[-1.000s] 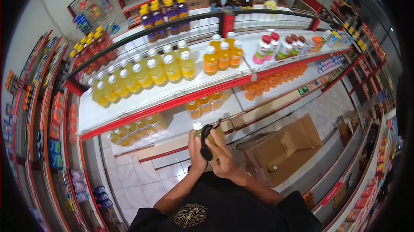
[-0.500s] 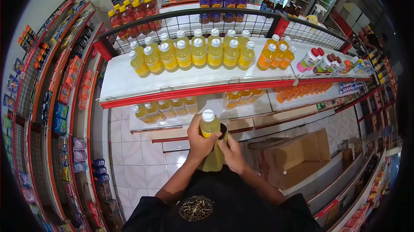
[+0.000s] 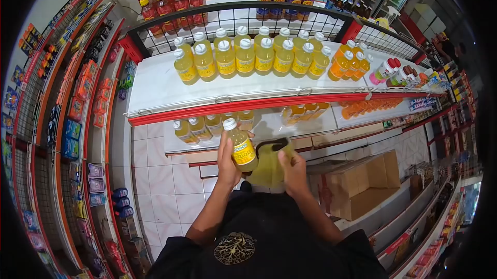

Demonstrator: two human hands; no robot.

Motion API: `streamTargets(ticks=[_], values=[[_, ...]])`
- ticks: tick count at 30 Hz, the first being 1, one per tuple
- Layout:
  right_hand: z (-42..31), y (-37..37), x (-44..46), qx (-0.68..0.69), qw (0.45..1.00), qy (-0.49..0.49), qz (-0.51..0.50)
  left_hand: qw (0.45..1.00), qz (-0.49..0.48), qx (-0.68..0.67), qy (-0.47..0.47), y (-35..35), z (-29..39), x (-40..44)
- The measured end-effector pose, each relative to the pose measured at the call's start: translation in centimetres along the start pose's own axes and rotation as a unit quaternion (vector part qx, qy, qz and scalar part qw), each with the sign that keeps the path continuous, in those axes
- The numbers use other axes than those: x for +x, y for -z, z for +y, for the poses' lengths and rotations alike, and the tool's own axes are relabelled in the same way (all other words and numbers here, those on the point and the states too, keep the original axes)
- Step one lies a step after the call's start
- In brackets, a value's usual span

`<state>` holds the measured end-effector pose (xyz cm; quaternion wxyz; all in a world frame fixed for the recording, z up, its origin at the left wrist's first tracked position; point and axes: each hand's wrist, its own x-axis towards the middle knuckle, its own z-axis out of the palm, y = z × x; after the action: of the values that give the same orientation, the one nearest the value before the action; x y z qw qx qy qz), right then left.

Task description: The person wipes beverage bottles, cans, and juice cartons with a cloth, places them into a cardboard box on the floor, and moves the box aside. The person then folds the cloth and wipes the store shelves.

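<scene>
Yellow-labelled bottle [image 3: 242,149] — tilted, frame centre — gripped in left hand [image 3: 226,161], fingers wrapped around it; right hand [image 3: 295,173] pinches dark-edged olive cloth [image 3: 268,167] between its fingers, just beside.

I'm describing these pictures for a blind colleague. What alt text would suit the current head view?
The left hand holds a yellow-labelled lemon bottle, while the right hand holds a soft green item. Ahead, a red-edged white shelf carries rows of similar bottles; an open cardboard box stands at right.
</scene>
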<state>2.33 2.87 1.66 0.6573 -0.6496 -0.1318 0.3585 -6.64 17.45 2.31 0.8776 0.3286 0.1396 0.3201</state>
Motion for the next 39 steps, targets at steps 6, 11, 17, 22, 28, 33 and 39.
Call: streamTargets(ticks=[6, 11, 17, 22, 28, 33, 39], values=[[-0.7, -0.5, -0.6, 0.015, 0.982, 0.161, 0.097, 0.998, -0.045, 0.041, -0.033, 2.1, -1.0, 0.1], [-1.3, -2.7, -2.0, -0.120, 0.975, 0.183, -0.034, 0.990, -0.015, 0.113, -0.079, 1.1, -2.3, 0.1], [-2.4, -4.4, -0.8, -0.298, 0.880, 0.368, -0.026, 0.999, -0.024, 0.035, -0.003, 0.2, -2.7, -0.8], [-2.7, -4.5, 0.4, -0.246, 0.896, 0.368, -0.025, 0.998, -0.002, -0.046, 0.042, 0.0, -3.8, -1.3], [-1.4, -4.4, 1.2, -0.121, 0.958, 0.259, -0.036, 0.996, -0.050, 0.067, 0.028, 1.9, -4.1, -1.6], [-3.7, -3.5, 1.4, -0.126, 0.972, 0.189, -0.064, 0.993, -0.092, 0.034, 0.072, 2.5, -3.3, -1.4], [-3.9, -1.6, 2.0, -0.047, 0.981, 0.116, -0.148, 0.982, -0.097, 0.106, 0.120, 2.7, -2.3, -1.5]])
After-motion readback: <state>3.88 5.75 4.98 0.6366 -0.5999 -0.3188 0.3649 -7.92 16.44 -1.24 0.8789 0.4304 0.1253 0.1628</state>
